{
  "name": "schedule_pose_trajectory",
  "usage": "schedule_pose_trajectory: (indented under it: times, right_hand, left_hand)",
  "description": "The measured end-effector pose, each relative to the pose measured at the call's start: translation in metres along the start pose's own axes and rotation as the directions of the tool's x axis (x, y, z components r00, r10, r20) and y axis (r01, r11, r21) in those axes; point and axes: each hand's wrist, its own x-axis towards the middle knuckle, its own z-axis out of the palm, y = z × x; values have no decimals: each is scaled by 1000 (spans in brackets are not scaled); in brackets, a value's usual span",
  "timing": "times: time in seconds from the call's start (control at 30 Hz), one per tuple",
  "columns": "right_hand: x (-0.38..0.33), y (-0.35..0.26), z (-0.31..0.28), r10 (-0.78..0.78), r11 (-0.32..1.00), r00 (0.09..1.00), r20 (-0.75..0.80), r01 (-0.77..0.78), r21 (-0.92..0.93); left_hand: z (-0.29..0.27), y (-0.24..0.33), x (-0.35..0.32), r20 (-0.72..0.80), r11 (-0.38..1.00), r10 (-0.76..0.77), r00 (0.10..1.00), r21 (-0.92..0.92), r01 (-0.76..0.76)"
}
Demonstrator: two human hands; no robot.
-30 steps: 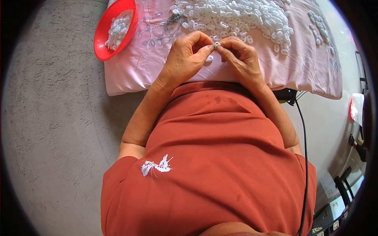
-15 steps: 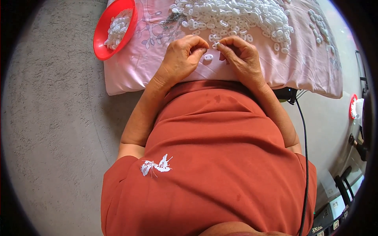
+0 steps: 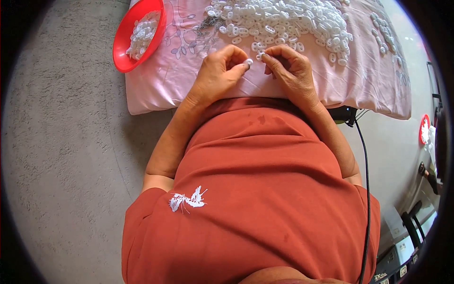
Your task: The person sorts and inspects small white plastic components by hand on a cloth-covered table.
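My left hand (image 3: 222,68) pinches a small white oval plastic piece (image 3: 249,61) between thumb and forefinger. Facing it across a narrow gap, my right hand (image 3: 289,66) is closed with thumb against forefinger on another small white plastic piece (image 3: 259,57), partly hidden by the fingertips. Just beyond both hands spreads a big heap of white oval two-holed pieces (image 3: 288,23) on a pink patterned cloth (image 3: 165,90). Left of that heap lie several thin grey metal pieces (image 3: 206,29), too small to make out exactly.
A red bowl (image 3: 124,45) of white pieces stands at the table's left edge. More pieces (image 3: 385,31) lie in a strip at the far right. A black cable (image 3: 366,175) hangs on my right. Another red container (image 3: 424,128) is farther right, near a person's foot (image 3: 422,169).
The white oval piece that lay on the cloth between my hands is gone from there, and one now sits in my left fingertips. My right hand has stayed nearly in place.
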Motion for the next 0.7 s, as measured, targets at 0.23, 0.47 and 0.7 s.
schedule_pose_trajectory:
  times: [0.23,0.47,0.7]
  right_hand:
    - [-1,0,-2,6,1000,999,37,-7,25]
    - [-1,-2,-4,47,999,996,74,-47,-3]
    - [-1,-6,-5,70,998,992,100,-69,-13]
  left_hand:
    - [-10,8,-2,62,893,-107,992,-433,123]
    - [-13,8,-4,140,761,-166,976,-611,217]
    - [-9,11,-4,126,782,-151,980,-591,196]
